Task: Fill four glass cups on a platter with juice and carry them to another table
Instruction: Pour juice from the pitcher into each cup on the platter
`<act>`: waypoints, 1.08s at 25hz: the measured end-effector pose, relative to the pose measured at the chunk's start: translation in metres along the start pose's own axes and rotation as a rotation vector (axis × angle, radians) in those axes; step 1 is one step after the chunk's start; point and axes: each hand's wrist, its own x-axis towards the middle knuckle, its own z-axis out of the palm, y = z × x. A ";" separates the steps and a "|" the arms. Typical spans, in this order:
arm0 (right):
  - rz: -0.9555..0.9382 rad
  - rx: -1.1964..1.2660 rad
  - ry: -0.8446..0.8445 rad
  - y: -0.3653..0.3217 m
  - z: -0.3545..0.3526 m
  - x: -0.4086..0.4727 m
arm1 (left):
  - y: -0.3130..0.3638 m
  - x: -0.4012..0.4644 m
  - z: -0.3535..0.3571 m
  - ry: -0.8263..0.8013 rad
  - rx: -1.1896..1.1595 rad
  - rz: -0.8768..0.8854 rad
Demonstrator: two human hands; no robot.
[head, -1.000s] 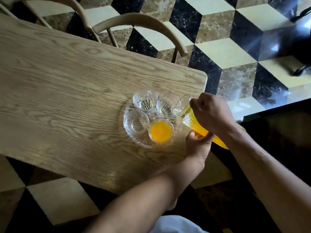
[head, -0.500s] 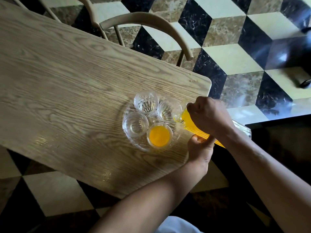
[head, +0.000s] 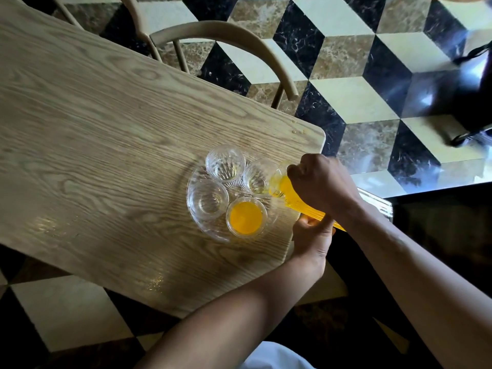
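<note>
A clear glass platter sits near the right end of the wooden table and carries several glass cups. The near cup is full of orange juice. The far cup, the left cup and the right cup look empty. A glass pitcher of orange juice is tilted, its mouth over the rim of the right cup. My right hand grips the pitcher from above. My left hand supports it from below.
Two curved-back wooden chairs stand along the table's far edge. The floor has a black, cream and brown cube pattern. A dark object lies on the floor at the far right. The table's right edge is just beyond the platter.
The pitcher has tipped further toward the right cup, and juice has run closer to its mouth. Both hands stay on it. The camera view has shifted slightly.
</note>
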 end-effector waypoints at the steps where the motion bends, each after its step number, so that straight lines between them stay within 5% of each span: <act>1: -0.004 -0.006 0.000 0.000 0.000 0.000 | 0.001 -0.001 0.001 0.004 -0.004 0.003; 27: -0.001 -0.083 -0.020 -0.006 -0.009 0.003 | 0.028 -0.030 0.013 -0.063 -0.137 -0.077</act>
